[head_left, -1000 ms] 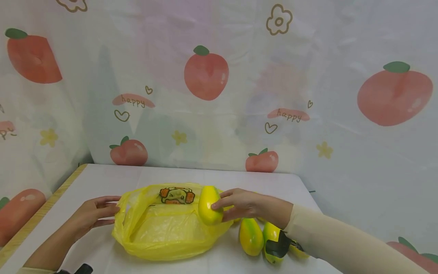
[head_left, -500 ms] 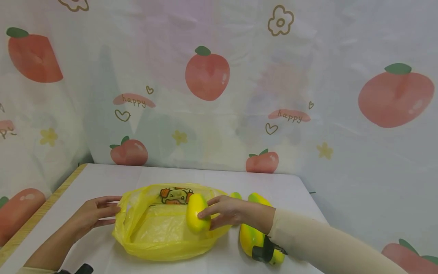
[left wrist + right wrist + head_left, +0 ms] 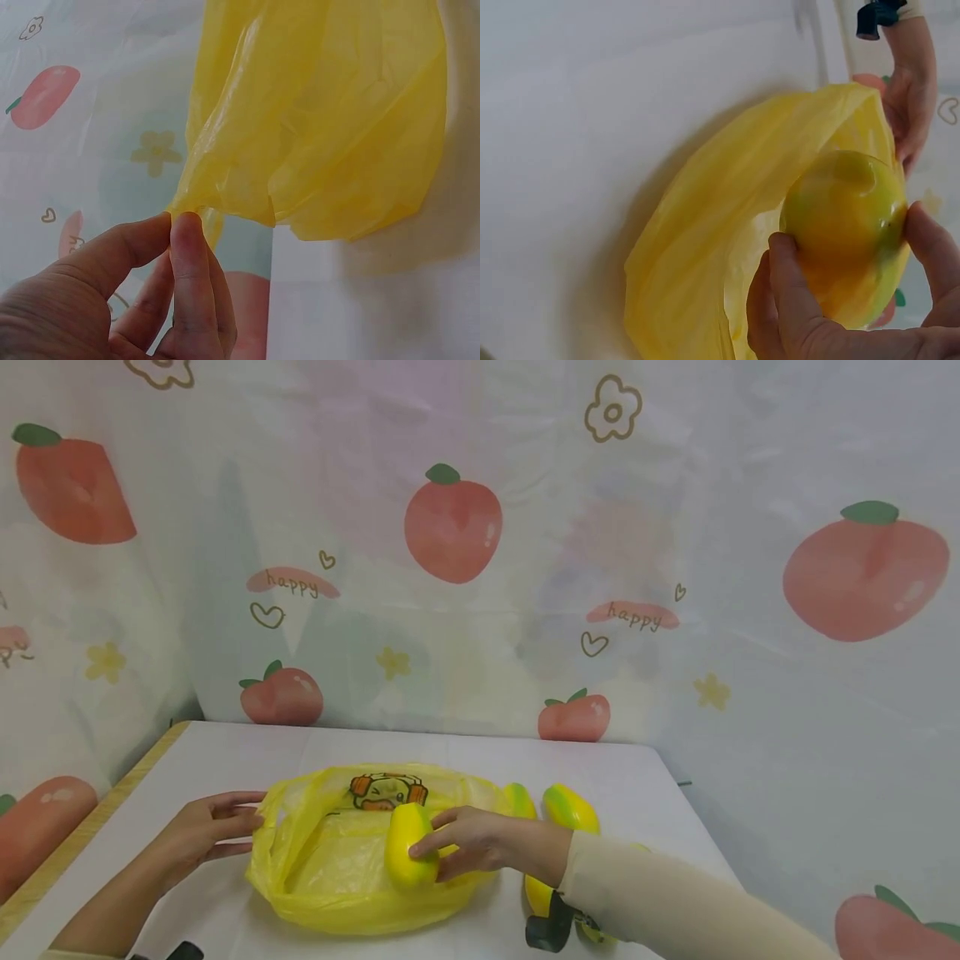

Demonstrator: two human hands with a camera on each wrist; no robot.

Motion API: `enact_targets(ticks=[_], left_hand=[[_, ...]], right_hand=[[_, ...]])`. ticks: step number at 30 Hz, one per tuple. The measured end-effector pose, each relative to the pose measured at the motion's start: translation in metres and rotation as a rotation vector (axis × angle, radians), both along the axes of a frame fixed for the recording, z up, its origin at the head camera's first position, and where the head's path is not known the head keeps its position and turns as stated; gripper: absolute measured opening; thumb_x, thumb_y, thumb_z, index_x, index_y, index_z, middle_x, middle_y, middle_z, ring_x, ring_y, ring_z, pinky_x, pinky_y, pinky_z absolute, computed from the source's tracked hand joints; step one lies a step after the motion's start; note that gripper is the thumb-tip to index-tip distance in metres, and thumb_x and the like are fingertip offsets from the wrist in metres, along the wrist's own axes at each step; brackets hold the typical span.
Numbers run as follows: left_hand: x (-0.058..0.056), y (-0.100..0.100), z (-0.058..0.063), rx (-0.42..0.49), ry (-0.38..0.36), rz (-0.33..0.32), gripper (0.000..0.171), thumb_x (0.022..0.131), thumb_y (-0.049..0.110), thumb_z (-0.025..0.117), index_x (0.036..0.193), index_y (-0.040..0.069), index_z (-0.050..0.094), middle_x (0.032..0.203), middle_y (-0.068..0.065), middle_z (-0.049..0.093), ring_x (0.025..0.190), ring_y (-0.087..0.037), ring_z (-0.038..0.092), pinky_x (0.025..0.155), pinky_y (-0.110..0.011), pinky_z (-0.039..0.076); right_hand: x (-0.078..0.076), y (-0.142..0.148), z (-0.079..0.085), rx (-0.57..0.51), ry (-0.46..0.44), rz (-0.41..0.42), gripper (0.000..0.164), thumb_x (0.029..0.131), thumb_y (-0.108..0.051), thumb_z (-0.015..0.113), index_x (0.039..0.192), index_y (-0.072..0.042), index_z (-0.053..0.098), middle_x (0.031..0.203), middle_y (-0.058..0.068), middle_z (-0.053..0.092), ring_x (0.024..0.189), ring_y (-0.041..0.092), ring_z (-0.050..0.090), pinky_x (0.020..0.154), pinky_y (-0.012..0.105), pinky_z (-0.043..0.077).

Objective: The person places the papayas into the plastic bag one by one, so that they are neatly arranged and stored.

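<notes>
A yellow plastic bag [image 3: 352, 910] with a cartoon duck print lies on the white table, its mouth gaping toward me. My left hand [image 3: 195, 835] pinches the bag's left edge between thumb and fingertips; the left wrist view shows the thin plastic [image 3: 330, 127] gathered there. Over the bag's opening, my right hand [image 3: 480, 842] holds a shiny yellow-green mango [image 3: 407, 852]. In the right wrist view thumb and fingers grip the mango [image 3: 844, 232] from both sides, with the bag's rim behind and below it.
Several more yellow-green mangoes lie right of the bag, among them a mango [image 3: 572, 808] at the back; my right forearm partly covers others. A white sheet covers the table [image 3: 600, 760]. A peach-printed curtain [image 3: 510, 635] hangs behind and at the sides.
My right hand has carried the mango left and a little lower, from the bag's right side to over its opening. My left hand has kept its pinch on the bag.
</notes>
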State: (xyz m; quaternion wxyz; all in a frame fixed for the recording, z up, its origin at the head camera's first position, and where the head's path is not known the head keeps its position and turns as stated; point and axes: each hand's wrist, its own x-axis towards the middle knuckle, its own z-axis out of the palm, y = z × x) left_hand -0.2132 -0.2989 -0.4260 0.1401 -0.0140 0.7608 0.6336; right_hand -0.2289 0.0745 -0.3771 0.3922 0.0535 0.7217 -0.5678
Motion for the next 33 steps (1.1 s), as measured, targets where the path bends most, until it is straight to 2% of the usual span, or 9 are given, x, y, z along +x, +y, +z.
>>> enact_targets(ticks=[10,16,21,28,33], left_hand=[[0.000,0.000,-0.002,0.005,-0.009,-0.009,0.067,0.094,0.020,0.068,0.145,-0.010,0.037,0.108,0.001,0.066,0.094,-0.012,0.068,0.084,-0.036,0.060],[0.001,0.001,0.000,-0.002,-0.001,-0.013,0.067,0.095,0.021,0.067,0.145,-0.010,0.036,0.109,0.001,0.066,0.094,-0.011,0.068,0.084,-0.035,0.060],[0.001,0.000,-0.002,-0.004,-0.004,-0.014,0.066,0.095,0.021,0.066,0.146,-0.009,0.036,0.108,0.002,0.066,0.094,-0.010,0.067,0.084,-0.035,0.060],[0.002,-0.001,-0.002,0.016,-0.008,-0.011,0.065,0.095,0.019,0.066,0.145,-0.010,0.036,0.108,0.001,0.066,0.094,-0.010,0.068,0.085,-0.035,0.060],[0.003,0.000,-0.001,0.018,-0.009,-0.015,0.066,0.095,0.019,0.066,0.146,-0.010,0.035,0.109,0.001,0.065,0.094,-0.010,0.068,0.085,-0.035,0.060]], right_hand=[[0.000,-0.020,-0.012,-0.026,-0.012,0.099,0.071,0.089,-0.009,0.072,0.145,0.008,0.033,0.130,0.024,0.052,0.116,0.038,0.062,0.100,0.047,0.052],[0.000,-0.036,-0.017,-0.041,-0.018,0.094,0.066,0.089,-0.007,0.072,0.142,0.009,0.036,0.126,0.022,0.055,0.123,0.046,0.053,0.100,0.052,0.050],[0.001,-0.046,-0.022,-0.026,-0.014,0.083,0.067,0.088,-0.007,0.073,0.141,0.010,0.037,0.128,0.027,0.052,0.120,0.045,0.055,0.098,0.049,0.052],[0.001,-0.057,-0.025,-0.001,-0.014,0.084,0.066,0.087,-0.011,0.075,0.139,0.009,0.039,0.126,0.025,0.055,0.116,0.041,0.059,0.098,0.048,0.053],[0.000,-0.066,-0.028,-0.007,-0.016,0.078,0.069,0.087,-0.009,0.074,0.142,0.010,0.037,0.129,0.029,0.052,0.117,0.040,0.060,0.097,0.045,0.054]])
